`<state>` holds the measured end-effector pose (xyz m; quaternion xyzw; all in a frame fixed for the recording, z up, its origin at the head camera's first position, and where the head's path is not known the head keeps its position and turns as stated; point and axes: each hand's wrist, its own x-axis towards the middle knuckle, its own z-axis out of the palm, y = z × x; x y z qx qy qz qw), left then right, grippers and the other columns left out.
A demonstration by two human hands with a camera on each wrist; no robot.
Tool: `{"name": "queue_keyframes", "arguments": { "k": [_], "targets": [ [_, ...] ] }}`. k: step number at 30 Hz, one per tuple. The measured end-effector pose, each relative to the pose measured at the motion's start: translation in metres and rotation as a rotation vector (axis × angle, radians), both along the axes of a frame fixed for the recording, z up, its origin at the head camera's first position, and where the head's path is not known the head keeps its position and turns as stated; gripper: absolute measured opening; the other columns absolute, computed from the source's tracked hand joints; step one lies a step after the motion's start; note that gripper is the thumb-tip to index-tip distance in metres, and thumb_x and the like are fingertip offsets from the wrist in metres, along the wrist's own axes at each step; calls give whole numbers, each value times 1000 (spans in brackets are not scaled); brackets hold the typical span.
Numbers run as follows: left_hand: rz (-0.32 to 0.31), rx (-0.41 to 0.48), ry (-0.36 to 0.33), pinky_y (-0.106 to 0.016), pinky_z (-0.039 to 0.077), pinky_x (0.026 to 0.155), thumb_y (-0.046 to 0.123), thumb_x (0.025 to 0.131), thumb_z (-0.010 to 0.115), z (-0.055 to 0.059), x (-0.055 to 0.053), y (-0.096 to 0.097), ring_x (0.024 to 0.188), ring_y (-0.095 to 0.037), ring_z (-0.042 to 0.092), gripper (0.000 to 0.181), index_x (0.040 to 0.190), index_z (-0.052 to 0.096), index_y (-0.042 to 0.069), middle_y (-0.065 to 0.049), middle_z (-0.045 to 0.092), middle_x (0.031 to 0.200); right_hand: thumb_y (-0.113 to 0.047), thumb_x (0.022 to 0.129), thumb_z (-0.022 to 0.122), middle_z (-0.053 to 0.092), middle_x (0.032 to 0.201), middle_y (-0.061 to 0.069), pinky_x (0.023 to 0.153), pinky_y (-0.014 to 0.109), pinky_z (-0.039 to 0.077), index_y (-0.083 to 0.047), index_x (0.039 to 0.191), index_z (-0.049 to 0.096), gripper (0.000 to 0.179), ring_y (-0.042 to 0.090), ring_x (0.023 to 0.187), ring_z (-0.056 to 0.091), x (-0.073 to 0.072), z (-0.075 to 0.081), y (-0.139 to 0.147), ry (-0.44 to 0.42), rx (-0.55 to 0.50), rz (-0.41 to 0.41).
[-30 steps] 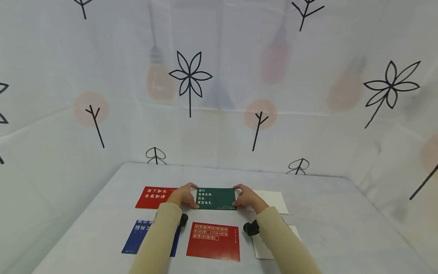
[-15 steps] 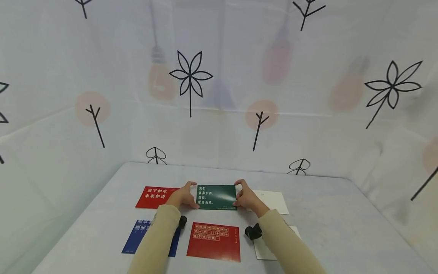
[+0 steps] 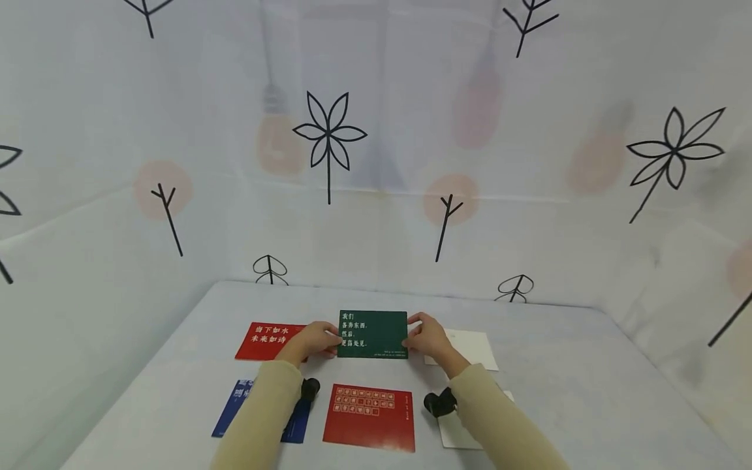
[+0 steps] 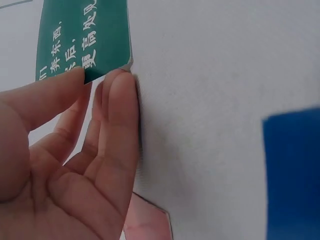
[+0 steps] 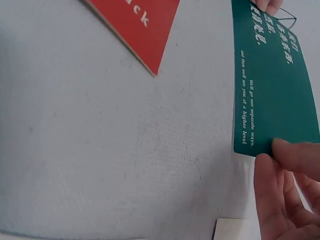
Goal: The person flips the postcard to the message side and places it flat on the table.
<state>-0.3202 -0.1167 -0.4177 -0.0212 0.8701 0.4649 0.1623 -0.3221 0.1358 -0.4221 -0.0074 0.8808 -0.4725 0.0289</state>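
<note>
A green card (image 3: 373, 334) with white writing is held between my two hands at the back middle of the table. At its left edge, my left hand (image 3: 317, 341) pinches it between thumb and fingers. My right hand (image 3: 431, 339) grips the opposite short edge, its thumb over the printed face in the right wrist view. English lines run along one long edge of the green card (image 5: 277, 100). Its face is turned up towards the head camera and it looks lifted a little off the table. My fingers behind it are partly hidden.
Left of it lies a red card (image 3: 271, 336), partly behind my left hand. A blue card (image 3: 235, 408) is under my left forearm. In front lies another red card (image 3: 369, 424). Two pale cards, one at the back (image 3: 476, 349) and one in front (image 3: 455, 431), are on the right.
The green card's far edge has risen and the card is tilted up more towards the head camera. Both hands have shifted their grip along its sides. The other cards stay where they were.
</note>
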Motion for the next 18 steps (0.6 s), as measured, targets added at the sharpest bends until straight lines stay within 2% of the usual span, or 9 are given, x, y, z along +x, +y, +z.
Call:
{"name": "queue_keyframes", "arguments": {
  "k": [3, 5, 8, 14, 18],
  "targets": [
    [26, 61, 13, -26, 53, 64, 12, 92, 59, 2, 3, -2, 63, -16, 59, 25, 112, 56, -3, -10, 61, 79, -2, 83, 67, 58, 77, 8, 62, 30, 54, 4, 101, 60, 21, 17, 64, 59, 2, -1, 1, 13, -57, -9],
    [42, 81, 21, -24, 53, 63, 13, 92, 59, 2, 4, -4, 63, -17, 60, 25, 110, 56, -3, -10, 62, 80, -6, 86, 64, 61, 77, 8, 64, 31, 55, 5, 97, 63, 16, 17, 65, 62, 3, 0, 2, 19, -101, -14],
    [55, 108, 35, -25, 53, 63, 16, 91, 61, 2, 2, -7, 65, -18, 62, 24, 108, 58, -2, -11, 63, 83, -8, 88, 62, 64, 78, 9, 65, 31, 55, 6, 96, 65, 17, 17, 67, 64, 4, 3, 3, 21, -151, -24],
    [123, 159, 72, -29, 54, 70, 15, 92, 59, 4, 0, -8, 79, -20, 60, 23, 108, 61, -2, -12, 60, 93, -10, 89, 62, 64, 78, 10, 63, 31, 55, 7, 97, 65, 19, 17, 66, 62, 5, 6, 4, 1, -220, -24],
    [153, 206, 67, -30, 53, 74, 16, 93, 58, 6, -2, -7, 84, -21, 59, 27, 110, 61, -4, -12, 61, 97, -11, 90, 59, 64, 76, 10, 63, 31, 55, 7, 99, 65, 20, 17, 65, 63, 5, 9, 3, -11, -249, -28]
  ]
}}
